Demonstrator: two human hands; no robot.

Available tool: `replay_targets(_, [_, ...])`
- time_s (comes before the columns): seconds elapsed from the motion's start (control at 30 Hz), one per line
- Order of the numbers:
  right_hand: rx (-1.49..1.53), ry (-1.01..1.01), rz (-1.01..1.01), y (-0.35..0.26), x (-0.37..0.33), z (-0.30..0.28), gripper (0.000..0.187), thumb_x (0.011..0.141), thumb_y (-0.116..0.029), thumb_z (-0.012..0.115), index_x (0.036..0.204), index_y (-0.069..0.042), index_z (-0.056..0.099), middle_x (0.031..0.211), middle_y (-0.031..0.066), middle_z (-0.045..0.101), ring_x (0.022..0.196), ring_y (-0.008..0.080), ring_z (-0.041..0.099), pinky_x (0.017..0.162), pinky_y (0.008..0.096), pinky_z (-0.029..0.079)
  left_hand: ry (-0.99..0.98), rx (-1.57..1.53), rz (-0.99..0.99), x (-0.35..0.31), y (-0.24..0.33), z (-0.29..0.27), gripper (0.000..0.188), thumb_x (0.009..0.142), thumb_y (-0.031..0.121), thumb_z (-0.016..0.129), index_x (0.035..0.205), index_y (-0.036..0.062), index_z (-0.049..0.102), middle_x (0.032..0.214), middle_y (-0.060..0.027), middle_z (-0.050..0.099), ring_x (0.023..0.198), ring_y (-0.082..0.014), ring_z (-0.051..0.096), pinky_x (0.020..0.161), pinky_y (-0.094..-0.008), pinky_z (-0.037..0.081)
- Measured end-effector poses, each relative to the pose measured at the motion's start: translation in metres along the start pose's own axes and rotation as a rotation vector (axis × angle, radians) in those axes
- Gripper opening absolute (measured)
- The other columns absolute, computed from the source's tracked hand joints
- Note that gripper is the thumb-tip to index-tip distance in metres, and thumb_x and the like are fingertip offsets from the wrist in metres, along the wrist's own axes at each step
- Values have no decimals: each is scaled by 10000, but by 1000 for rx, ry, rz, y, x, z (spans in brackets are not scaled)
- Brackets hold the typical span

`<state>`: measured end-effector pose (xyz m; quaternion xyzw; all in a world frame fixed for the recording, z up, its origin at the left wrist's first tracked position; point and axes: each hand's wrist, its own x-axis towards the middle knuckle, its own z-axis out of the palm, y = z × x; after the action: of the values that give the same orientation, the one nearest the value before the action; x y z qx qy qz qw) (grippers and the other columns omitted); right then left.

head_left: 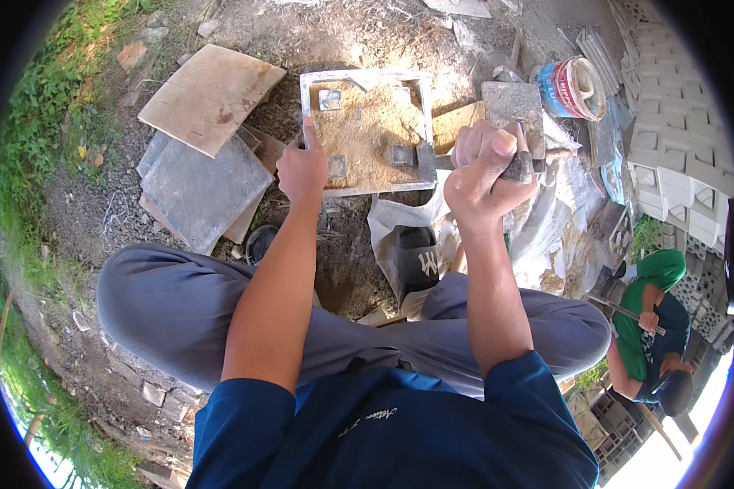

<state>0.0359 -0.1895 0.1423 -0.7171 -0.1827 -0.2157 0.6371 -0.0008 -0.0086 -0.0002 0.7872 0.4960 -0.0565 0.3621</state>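
Observation:
A rectangular grey mould frame (369, 76) lies on the ground in front of me, filled with sandy material (365, 130) with small dark square pieces set near its corners. My left hand (303, 167) is at the frame's left edge, index finger pointing forward along the rim, the other fingers curled; their tips are hidden. To the right of the frame my right hand (487, 171) is closed round the handle of a tool with a dark flat head (426, 163). That head is at the frame's right edge; whether it touches cannot be made out.
Flat slabs (212, 98) are stacked at the left. On the right are a paint bucket (564, 88), a grey block (514, 106) and crumpled plastic sheeting (546, 220). Pale blocks (681, 155) are stacked at the far right. Another person (652, 326) sits lower right, holding a bar.

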Motion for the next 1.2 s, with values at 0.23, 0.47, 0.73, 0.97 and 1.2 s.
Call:
replay_targets(0.23, [355, 66, 55, -2, 2, -12, 455, 1064, -286, 509, 689, -86, 347, 544, -26, 370, 474, 42, 307, 414, 241, 235, -83, 41, -20, -5, -1, -5, 840, 956, 738, 335, 1191, 24, 711, 1149, -250, 698, 1101, -430, 657, 941, -538, 513])
replay_targets(0.47, [379, -46, 23, -12, 34, 0, 470, 1058, -313, 528, 692, -84, 342, 560, -27, 360, 493, 47, 300, 427, 240, 224, -35, 15, -32, 8, 4, -5, 845, 955, 739, 334, 1220, 25, 701, 1152, -247, 699, 1114, -427, 653, 957, -530, 507])
replay_targets(0.73, [489, -203, 171, -6, 63, 4, 505, 1053, -326, 549, 655, -79, 360, 563, -26, 353, 500, 58, 283, 450, 266, 204, -41, 20, -37, 4, -1, -4, 850, 955, 738, 334, 1241, 19, 687, 1187, -255, 684, 1137, -432, 641, 984, -531, 491])
replay_targets(0.97, [467, -320, 248, 22, 61, 6, 480, 1057, -276, 557, 659, -54, 404, 578, -39, 379, 513, 52, 321, 452, 257, 246, -51, 19, -23, 6, 3, 0, 843, 955, 734, 345, 1228, 17, 693, 1174, -266, 685, 1138, -434, 641, 980, -536, 494])
replay_targets(1.2, [383, -456, 121, 9, 56, 11, 458, 1086, -356, 459, 695, -131, 382, 561, -37, 365, 473, 57, 271, 448, 258, 193, -53, 26, -39, 4, -1, -1, 854, 948, 742, 348, 1246, 17, 686, 1178, -271, 684, 1140, -439, 639, 984, -539, 492])
